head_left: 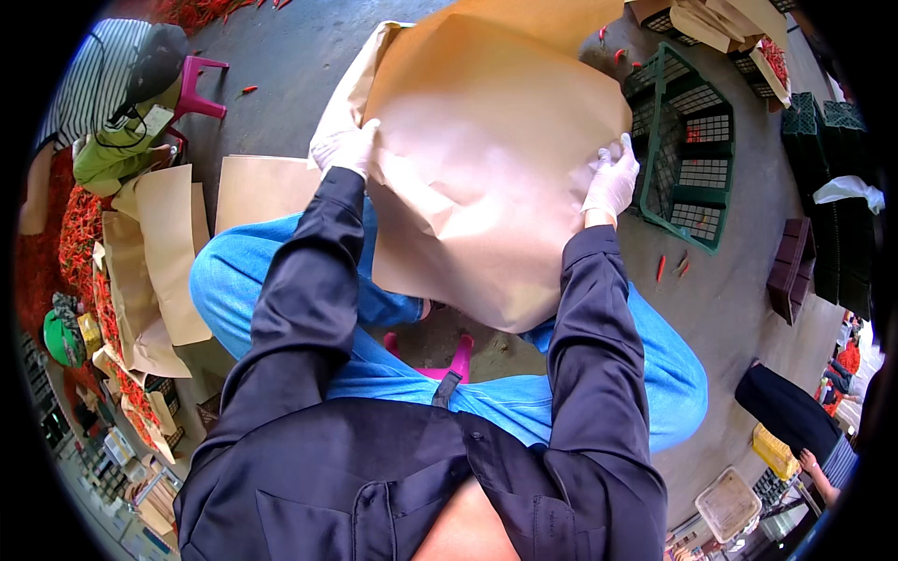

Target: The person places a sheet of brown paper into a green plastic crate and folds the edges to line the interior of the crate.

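A large creased sheet of brown kraft paper (484, 168) spreads in front of me, its lower edge hanging between my knees. My left hand (347, 149), in a white glove, holds its left side, where a folded pale edge of paper runs up and away. On the opposite side, my right hand (612, 179), also gloved, grips the sheet near its edge. More brown paper shows at the top behind the sheet. What lies beneath the paper is hidden. Just right of my right hand, a dark green plastic crate (656, 147) stands on the floor.
Flat brown paper (263, 186) lies by my left knee. Paper-lined containers (158, 259) and heaped red chillies (78, 231) are at the left, near a person in stripes (91, 77) and a pink stool (200, 88). Stacked dark crates (838, 210) stand at right. Loose chillies (661, 268) dot the floor.
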`<state>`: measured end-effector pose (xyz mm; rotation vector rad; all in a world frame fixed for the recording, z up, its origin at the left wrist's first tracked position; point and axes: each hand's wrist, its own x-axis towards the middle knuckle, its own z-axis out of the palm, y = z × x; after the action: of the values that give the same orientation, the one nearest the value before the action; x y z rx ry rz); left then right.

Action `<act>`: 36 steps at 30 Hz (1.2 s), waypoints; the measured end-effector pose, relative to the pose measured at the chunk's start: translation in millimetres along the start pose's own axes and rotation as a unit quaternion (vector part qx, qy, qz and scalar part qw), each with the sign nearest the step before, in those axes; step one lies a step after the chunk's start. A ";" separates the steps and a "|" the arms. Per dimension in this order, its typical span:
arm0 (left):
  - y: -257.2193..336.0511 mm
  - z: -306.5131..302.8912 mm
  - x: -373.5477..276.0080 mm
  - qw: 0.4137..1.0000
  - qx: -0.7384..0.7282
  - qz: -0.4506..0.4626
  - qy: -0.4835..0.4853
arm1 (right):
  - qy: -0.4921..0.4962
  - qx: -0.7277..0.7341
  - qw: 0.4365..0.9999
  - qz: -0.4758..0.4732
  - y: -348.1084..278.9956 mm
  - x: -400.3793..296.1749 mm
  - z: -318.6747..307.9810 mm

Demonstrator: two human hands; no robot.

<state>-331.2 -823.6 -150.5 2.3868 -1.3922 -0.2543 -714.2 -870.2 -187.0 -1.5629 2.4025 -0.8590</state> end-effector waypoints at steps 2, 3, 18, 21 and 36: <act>0.4 8.5 -18.8 0.956 -0.005 0.228 0.182 | -0.011 0.086 0.996 0.023 -17.7 -12.4 -2.8; 18.6 0.1 -35.3 0.953 -0.037 0.271 0.133 | -0.014 0.139 0.990 0.035 -14.1 -13.7 -0.2; 15.5 35.8 -75.6 0.912 0.056 0.335 -0.228 | -0.216 0.119 0.898 -0.364 -28.6 -18.8 -57.3; 3.4 40.7 -57.0 0.887 0.064 0.386 -0.246 | -0.354 -0.016 0.849 -0.392 -14.6 -39.8 -43.2; -52.0 12.2 -0.8 0.807 0.306 0.458 -0.214 | -0.391 0.112 0.878 -0.253 -9.9 -104.4 -12.3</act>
<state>-293.9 -802.3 -182.4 1.7503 -3.0257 -0.0668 -665.0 -776.9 -190.2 -1.9643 1.3103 -0.4014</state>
